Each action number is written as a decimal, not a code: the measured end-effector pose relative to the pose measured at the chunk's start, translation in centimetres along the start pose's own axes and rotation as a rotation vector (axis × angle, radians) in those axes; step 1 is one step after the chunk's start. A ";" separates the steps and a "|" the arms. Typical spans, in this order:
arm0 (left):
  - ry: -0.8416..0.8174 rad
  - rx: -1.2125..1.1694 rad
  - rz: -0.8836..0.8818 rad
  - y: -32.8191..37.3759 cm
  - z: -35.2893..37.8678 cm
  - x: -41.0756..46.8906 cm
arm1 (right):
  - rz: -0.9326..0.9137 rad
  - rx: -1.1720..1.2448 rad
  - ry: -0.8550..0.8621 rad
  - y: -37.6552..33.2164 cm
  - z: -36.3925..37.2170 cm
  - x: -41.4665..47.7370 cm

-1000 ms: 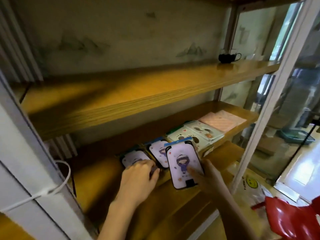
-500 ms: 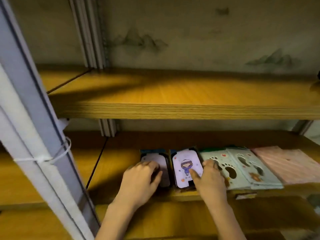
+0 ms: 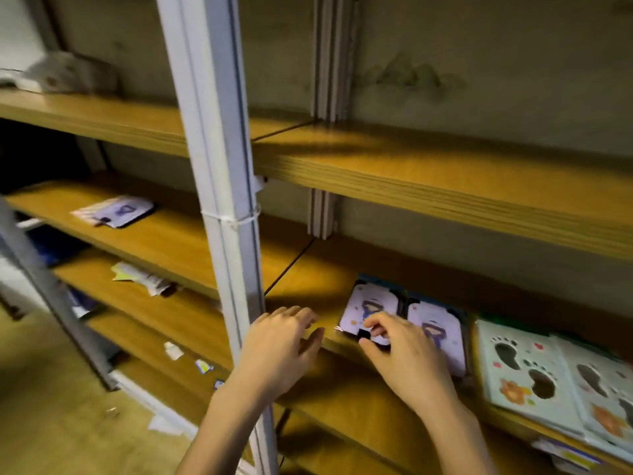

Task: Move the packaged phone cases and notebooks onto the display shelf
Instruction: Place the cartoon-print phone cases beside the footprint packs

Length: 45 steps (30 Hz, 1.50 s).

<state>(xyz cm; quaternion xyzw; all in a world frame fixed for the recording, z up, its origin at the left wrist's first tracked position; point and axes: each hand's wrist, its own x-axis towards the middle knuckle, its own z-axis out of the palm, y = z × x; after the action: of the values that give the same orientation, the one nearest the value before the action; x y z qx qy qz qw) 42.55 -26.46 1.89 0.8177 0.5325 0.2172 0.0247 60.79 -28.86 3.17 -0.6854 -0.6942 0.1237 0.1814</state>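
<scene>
- On the middle board of the wooden display shelf point(image 3: 308, 279), right of centre, we see two packaged phone cases lying flat side by side, each with a cartoon figure on a pale lilac ground.
- We see the right hand point(image 3: 407, 358) at the left phone case point(image 3: 370, 308). Its fingers curl over the near end and the thumb sits at that edge, pinching it. This end of the case reaches the shelf's front lip.
- Just beside it lies the right phone case point(image 3: 442, 323), partly covered by the back of the same hand.
- We see the left hand point(image 3: 281, 351) apart from the cases, to their left, over the shelf's front edge. Its fingers are spread and loosely bent, holding nothing; we cannot tell whether it touches the wood.
- Right of the cases lie two overlapping notebooks point(image 3: 520, 371), pale green with dark footprints and orange flowers.
- A pale grey upright post point(image 3: 219, 166) stands in front of the shelf just left of the left hand, with a white cable tie point(image 3: 239, 217) around it.
- Beyond the post, further left at the same level, we see a blurred packaged item point(image 3: 114, 210). Loose papers point(image 3: 144, 277) lie on the board below.
</scene>
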 end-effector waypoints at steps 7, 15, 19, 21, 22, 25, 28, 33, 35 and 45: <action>0.088 0.110 -0.215 -4.5 -3.7 -5.2 | -0.310 0.051 -0.103 -7.1 2.1 0.5; 0.118 0.228 -0.359 -12.5 -8.2 -9.0 | -0.522 0.010 -0.152 -17.2 5.9 1.7; 0.113 0.250 -0.382 -17.9 -10.0 -10.4 | -0.543 -0.007 -0.176 -22.3 8.2 2.8; 0.101 0.255 -0.376 -20.4 -11.0 -10.9 | -0.526 0.005 -0.181 -24.7 9.3 3.4; 0.095 0.254 -0.368 -21.9 -11.7 -11.1 | -0.516 0.010 -0.178 -26.1 9.9 3.7; 0.094 0.247 -0.339 -26.0 -13.6 -11.9 | -0.473 0.013 -0.157 -30.2 12.0 4.6; 0.087 0.245 -0.323 -29.7 -15.0 -12.7 | -0.430 -0.001 -0.136 -33.8 14.1 5.3; 0.080 0.220 -0.309 -34.7 -16.7 -13.5 | -0.381 -0.021 -0.151 -38.7 16.8 6.8; 0.082 0.200 -0.312 -36.6 -17.1 -13.4 | -0.361 -0.022 -0.150 -40.2 17.7 7.8; 0.071 0.173 -0.307 -46.2 -17.1 -9.1 | -0.261 -0.022 -0.169 -45.3 21.7 16.7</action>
<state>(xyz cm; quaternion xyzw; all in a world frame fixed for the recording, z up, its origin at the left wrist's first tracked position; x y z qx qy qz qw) -6.80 -17.80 1.86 0.7178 0.6682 0.1932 -0.0316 10.64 -11.92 3.95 -0.5785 -0.7915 0.1489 0.1293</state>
